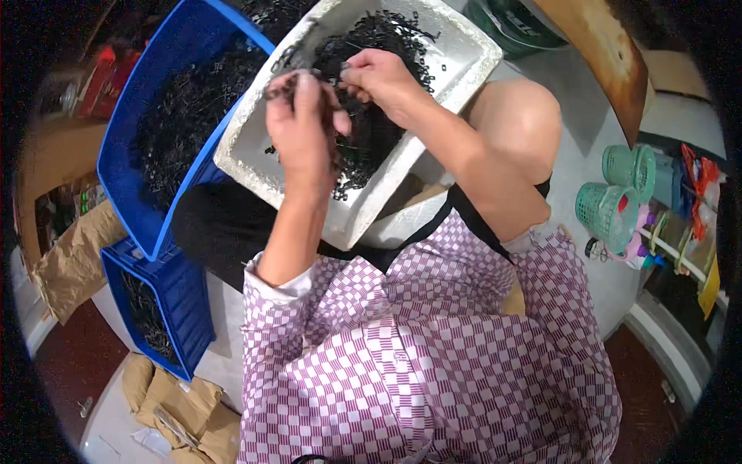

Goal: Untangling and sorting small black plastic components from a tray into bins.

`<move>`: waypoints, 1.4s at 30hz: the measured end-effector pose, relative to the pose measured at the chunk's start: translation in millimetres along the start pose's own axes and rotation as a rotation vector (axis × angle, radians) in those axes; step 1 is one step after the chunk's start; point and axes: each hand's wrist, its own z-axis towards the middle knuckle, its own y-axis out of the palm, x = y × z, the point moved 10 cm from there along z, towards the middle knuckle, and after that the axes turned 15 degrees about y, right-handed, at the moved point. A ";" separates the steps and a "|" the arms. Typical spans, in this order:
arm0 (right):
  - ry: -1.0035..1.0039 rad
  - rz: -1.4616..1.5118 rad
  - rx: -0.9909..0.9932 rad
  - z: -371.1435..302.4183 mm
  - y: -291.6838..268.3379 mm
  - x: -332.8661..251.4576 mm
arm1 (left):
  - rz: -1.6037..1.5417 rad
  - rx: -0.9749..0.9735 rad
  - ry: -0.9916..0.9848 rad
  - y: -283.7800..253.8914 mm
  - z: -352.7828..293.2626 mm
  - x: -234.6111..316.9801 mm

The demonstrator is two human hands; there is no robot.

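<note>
A white foam box (251,158) rests tilted across my lap, with a heap of small black plastic pieces (386,42) in it. My left hand (300,124) is over the left part of the box, its fingers curled around several of these black pieces; motion blurs the fingertips. Close beside it, my right hand (382,81) pinches a small dark piece between thumb and forefinger. That piece is too small to make out in detail. The two hands are nearly touching above the heap.
A large blue crate (116,155) full of black pieces stands left of the box. Below it is a smaller blue crate (197,309), also holding black pieces. Brown paper sacks (205,417) lie at lower left. Green baskets (595,205) and a dark green bucket (514,27) are on the right.
</note>
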 end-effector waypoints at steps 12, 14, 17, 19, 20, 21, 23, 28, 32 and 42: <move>0.186 0.213 -0.554 -51.4 65.0 1.7 | -0.299 0.316 -0.095 -70.2 28.6 -10.5; 0.184 0.165 -0.577 -53.0 70.1 5.8 | -0.182 0.304 -0.098 -68.6 27.7 -6.8; 0.202 0.222 -0.593 -45.9 67.7 7.2 | -0.233 0.315 -0.071 -60.0 27.9 -7.3; 0.210 0.252 -0.602 -43.6 69.0 10.2 | -0.257 0.320 -0.058 -58.1 27.4 -6.9; -0.009 -0.069 -0.432 -39.8 61.0 0.1 | -0.267 0.318 -0.082 -56.7 25.6 -9.2; -0.225 -0.385 -0.248 -41.1 56.8 -11.9 | -0.277 0.315 -0.107 -55.1 23.7 -11.8; -0.436 -0.696 -0.048 -46.3 57.5 -20.0 | -0.290 0.308 -0.136 -51.9 19.2 -18.3; -0.684 -1.175 0.329 -57.8 59.8 -27.6 | -0.253 0.217 -0.222 -42.9 8.4 -32.7; -0.602 -1.240 0.365 -46.7 41.9 -22.3 | -0.401 0.200 -0.280 -51.9 13.8 -16.9; -0.392 -0.761 -0.059 -42.2 14.0 -31.0 | 0.075 -0.057 -0.245 -40.4 5.7 -16.0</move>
